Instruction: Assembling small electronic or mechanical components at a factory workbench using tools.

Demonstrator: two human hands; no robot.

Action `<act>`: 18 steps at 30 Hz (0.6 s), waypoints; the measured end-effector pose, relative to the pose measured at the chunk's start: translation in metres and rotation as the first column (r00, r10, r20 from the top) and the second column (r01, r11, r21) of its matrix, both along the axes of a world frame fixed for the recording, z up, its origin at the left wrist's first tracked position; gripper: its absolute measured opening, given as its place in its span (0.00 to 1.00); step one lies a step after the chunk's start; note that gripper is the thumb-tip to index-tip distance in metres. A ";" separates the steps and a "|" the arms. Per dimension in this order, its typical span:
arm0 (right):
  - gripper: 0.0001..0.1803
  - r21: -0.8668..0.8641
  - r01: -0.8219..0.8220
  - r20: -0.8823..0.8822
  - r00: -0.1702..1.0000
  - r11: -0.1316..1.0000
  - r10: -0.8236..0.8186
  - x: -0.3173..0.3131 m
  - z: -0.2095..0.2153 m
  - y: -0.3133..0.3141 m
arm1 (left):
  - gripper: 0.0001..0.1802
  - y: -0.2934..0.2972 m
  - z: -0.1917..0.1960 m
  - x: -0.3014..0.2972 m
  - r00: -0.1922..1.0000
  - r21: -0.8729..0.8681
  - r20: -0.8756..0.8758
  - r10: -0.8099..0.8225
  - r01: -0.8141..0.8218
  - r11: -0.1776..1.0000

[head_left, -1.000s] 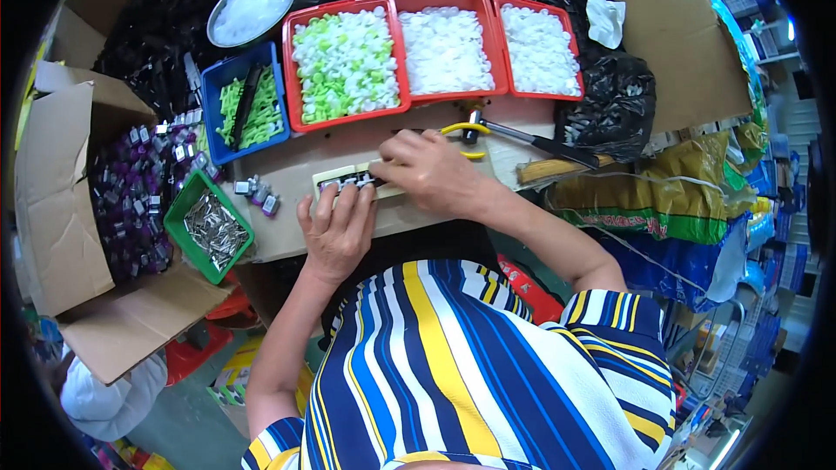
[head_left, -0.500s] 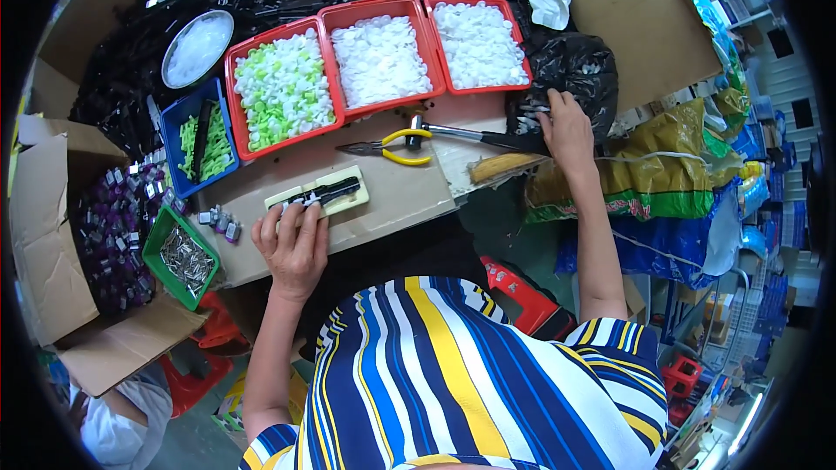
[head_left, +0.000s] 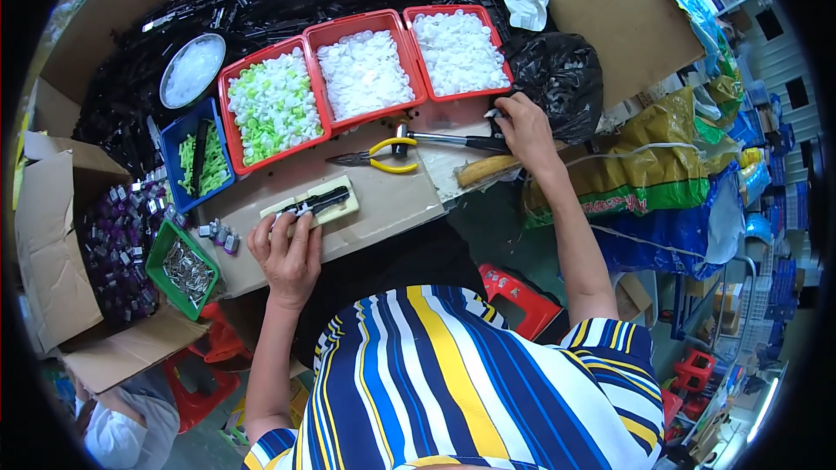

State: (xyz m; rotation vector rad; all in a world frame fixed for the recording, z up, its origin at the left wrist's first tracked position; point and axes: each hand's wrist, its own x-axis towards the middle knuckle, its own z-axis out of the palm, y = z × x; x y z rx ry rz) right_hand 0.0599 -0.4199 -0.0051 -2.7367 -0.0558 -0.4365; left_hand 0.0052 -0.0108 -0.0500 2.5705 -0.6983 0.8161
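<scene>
Resting on the near left end of a cream block point(head_left: 336, 213), the left hand point(head_left: 286, 259) has its fingers bent, and I cannot tell if it grips the block or only presses on it. The block lies on the table point(head_left: 396, 200) in front of the person, with a long black part point(head_left: 326, 201) on top. Over to the right, the right hand point(head_left: 529, 135) is closed at the fingertips, pinching a small piece point(head_left: 493, 113) that is too tiny to see well. It is just beside the handle end of a hammer point(head_left: 444, 138) and near a black bag point(head_left: 564, 87). Pliers point(head_left: 373, 156) with yellow handles lie by the hammer's head. Behind these tools sit three red trays point(head_left: 383, 114) full of little bits, white in two and green and white in the left one. A blue tray point(head_left: 209, 195) holds green sticks, and a green tray point(head_left: 170, 295) near the left hand holds shiny metal bits.
</scene>
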 end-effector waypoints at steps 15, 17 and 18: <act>0.09 -0.289 -0.287 -0.337 0.923 0.913 0.184 0.044 0.003 0.069 | 0.17 0.022 0.018 -0.002 0.996 -0.159 -0.082 -0.021 0.008 0.987; 0.07 -0.295 -0.279 -0.350 0.921 0.914 0.169 0.045 0.001 0.066 | 0.17 0.034 0.029 0.005 0.997 -0.159 -0.082 0.009 -0.022 0.987; 0.07 -0.274 -0.277 -0.332 0.926 0.921 0.179 0.041 0.005 0.063 | 0.16 0.040 0.034 0.011 0.998 -0.177 -0.061 0.023 -0.034 0.984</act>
